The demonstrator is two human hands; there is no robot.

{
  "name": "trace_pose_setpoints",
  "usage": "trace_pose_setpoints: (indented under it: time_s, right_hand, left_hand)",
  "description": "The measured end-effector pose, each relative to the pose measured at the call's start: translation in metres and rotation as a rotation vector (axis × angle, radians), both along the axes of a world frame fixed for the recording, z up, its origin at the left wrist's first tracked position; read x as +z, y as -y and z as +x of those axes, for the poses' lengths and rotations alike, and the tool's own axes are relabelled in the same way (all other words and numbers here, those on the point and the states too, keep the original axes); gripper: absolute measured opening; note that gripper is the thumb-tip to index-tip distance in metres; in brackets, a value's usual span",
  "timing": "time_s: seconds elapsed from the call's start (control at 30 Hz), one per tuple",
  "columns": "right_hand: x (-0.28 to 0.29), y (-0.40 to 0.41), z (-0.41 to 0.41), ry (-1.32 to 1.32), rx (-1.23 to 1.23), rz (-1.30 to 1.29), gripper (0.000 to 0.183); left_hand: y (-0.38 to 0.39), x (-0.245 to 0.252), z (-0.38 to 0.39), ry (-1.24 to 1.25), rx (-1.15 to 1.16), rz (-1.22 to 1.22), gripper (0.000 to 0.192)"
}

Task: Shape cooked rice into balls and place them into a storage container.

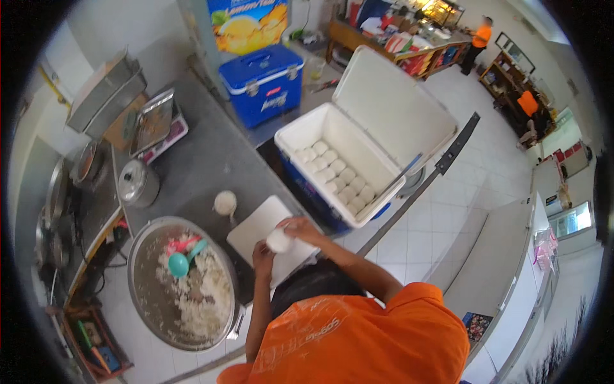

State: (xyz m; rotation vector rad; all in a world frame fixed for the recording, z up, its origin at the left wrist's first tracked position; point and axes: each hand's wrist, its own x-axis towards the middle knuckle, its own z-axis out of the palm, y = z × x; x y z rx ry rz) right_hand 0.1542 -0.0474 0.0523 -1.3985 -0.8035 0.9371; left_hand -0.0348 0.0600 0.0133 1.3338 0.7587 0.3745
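Note:
My left hand (263,259) and my right hand (301,228) hold a small white rounded bundle (278,241) between them, the left at its near-left side and the right at its far-right side. Below it lies a stack of white sheets (254,222) at the edge of the grey worktop (206,139). A small cup (225,203) filled with rice stands just past the sheets. To the left, a large metal pot (144,307) holds loose white rice (211,293), with a teal scoop (179,265) and a pink utensil (178,244) resting in it.
Beyond the worktop edge, an open cooler (312,126) holds rows of white rounded bundles (336,168). A shut blue cooler (264,86) stands behind it. A lidded metal pot (139,182) and trays (153,125) occupy the worktop's left. A person (479,38) stands far off.

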Motion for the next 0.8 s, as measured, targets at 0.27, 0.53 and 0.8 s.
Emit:
trace_pose_setpoints:
  time_s: [0.27,0.53,0.8]
  right_hand:
    - [0.046,0.000,-0.012,0.205,-0.147,0.003,0.027]
    - [0.037,-0.030,0.042,0.356,-0.521,-0.137,0.022]
    - [0.061,0.034,0.103,-0.296,-0.352,0.083,0.056]
  left_hand:
    - [0.018,0.067,0.070,0.139,0.467,-0.480,0.040]
    - [0.025,0.077,0.151,0.048,0.552,0.044,0.042]
    - [0.080,0.082,0.247,0.441,0.569,-0.392,0.038]
